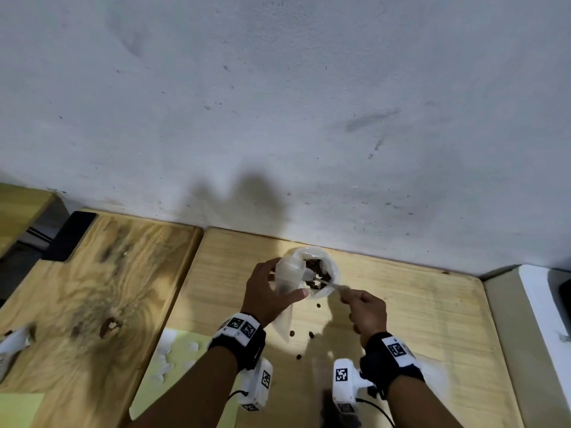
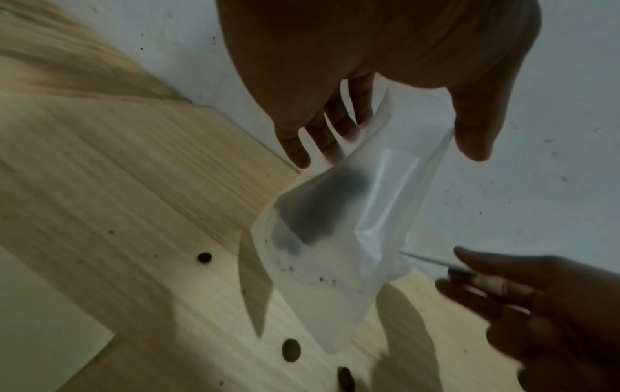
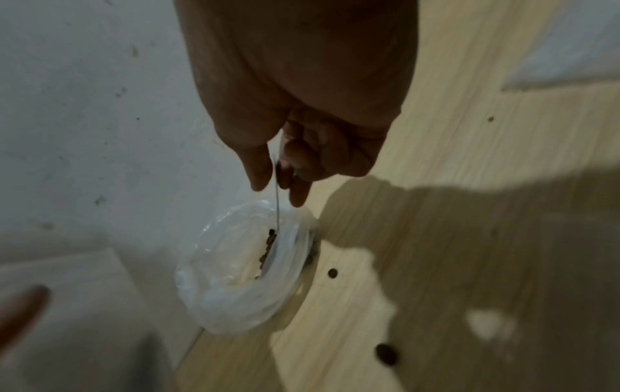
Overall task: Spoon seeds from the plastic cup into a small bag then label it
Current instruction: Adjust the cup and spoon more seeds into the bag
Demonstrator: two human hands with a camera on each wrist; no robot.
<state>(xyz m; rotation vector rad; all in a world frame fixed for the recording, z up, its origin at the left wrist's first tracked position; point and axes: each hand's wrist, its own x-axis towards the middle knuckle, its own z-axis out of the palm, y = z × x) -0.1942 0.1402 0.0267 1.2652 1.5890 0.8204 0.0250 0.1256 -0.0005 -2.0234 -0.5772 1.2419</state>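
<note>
A clear plastic cup [image 1: 321, 257] lined with thin plastic holds brown seeds [image 1: 319, 271] near the wall. My left hand [image 1: 279, 284] grips a small frosted bag [image 2: 342, 233] between thumb and fingers, mouth up beside the cup and tip hanging down. A dark patch and a few specks show through the bag. My right hand [image 1: 350, 299] pinches the thin handle of a spoon [image 3: 277, 193], whose bowl is down among the seeds in the cup [image 3: 235, 286].
Several loose seeds [image 1: 292, 333] lie on the wooden table [image 1: 417, 319] below the cup. A yellow-green sheet [image 1: 185, 366] with white scraps lies at the near left, and a black flat object [image 1: 72, 236] sits at the far left. A white appliance [image 1: 537, 304] stands at the right edge.
</note>
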